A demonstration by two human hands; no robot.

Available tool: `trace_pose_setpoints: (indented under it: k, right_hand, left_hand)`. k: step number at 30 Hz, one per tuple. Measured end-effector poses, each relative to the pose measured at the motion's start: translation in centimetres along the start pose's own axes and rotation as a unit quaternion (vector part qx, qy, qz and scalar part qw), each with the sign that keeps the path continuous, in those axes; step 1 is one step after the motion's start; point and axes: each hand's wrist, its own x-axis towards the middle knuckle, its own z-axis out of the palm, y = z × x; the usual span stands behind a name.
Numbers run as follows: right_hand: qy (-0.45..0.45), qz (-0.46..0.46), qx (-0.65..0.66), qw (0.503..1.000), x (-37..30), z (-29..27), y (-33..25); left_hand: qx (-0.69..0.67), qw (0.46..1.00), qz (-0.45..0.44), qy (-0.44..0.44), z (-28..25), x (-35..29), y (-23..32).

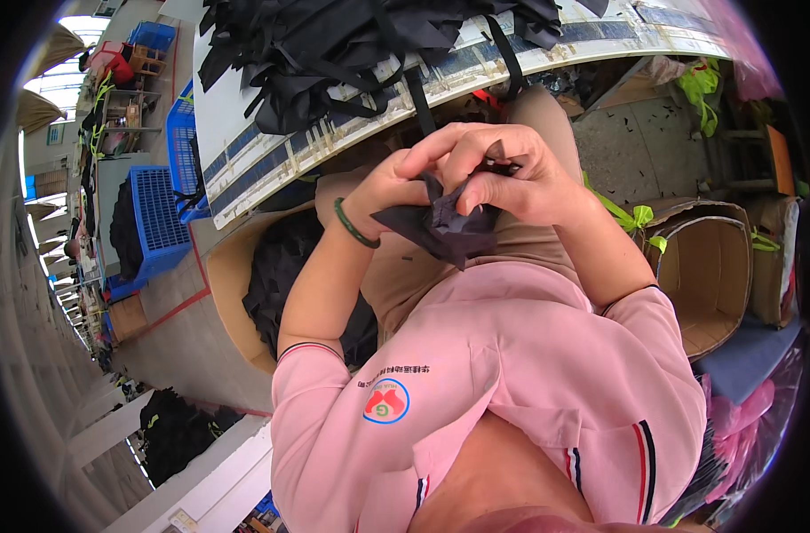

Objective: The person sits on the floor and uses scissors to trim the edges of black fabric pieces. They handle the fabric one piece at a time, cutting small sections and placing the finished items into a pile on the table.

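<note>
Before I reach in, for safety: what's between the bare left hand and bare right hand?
The head view shows crumpled black fabric between left hand and right hand, held by both.

Table (220, 142): top white, smooth, faint sheen; near edge rough, scuffed, patchy. Black heap (325, 40) on table: thin cloth-like stuff, matt. Strap (506, 58) over table's near edge: webbing-like, matt. Black piece (463, 229), just off that edge: cloth-like, matt, creased. Blue crate (161, 209), left of table: smooth plastic, slight shine. Carton (707, 275), near side of table, to its right: cardboard, matt. Pink sheeting (744, 410), beyond carton from table: plastic film, glossy, crinkled. Shirt (547, 346), near side of table: soft cloth, matt.
</note>
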Motion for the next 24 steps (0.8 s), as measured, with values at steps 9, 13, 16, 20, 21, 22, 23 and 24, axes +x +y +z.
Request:
trace_pose_setpoints:
  k: [9,13,16,20,21,22,23,24]
  right_hand:
    - [0.098,0.015,-0.160,0.982,-0.9,-0.9,0.0]
    - [0.145,0.003,-0.223,0.964,-1.2,-1.7,-0.2]
    - [0.158,0.013,-0.235,0.959,-0.6,-0.8,-0.1]
    - [0.150,0.052,-0.231,0.960,-0.7,-0.5,0.2]
    - [0.144,0.066,-0.225,0.961,-0.8,-0.7,0.4]
    - [0.144,0.068,-0.198,0.967,-0.8,-1.0,0.6]
    - [0.145,0.071,-0.171,0.972,-0.9,-1.3,0.9]
    - [0.146,0.073,-0.144,0.976,-0.9,-1.5,1.0]
  left_hand:
    - [0.350,0.909,0.123,0.188,-0.9,2.0,-0.7]
    - [0.292,0.899,0.274,0.178,2.2,-0.1,1.6]
    - [0.286,0.908,0.270,0.145,4.9,-0.8,1.1]
    - [0.237,0.915,0.267,0.189,5.0,-0.5,-0.2]
    - [0.234,0.916,0.266,0.187,5.0,-0.5,-0.3]
    - [0.233,0.918,0.264,0.181,5.0,-0.5,-0.3]
    - [0.232,0.920,0.262,0.176,5.0,-0.5,-0.2]
    - [0.232,0.922,0.261,0.170,5.0,-0.4,-0.2]
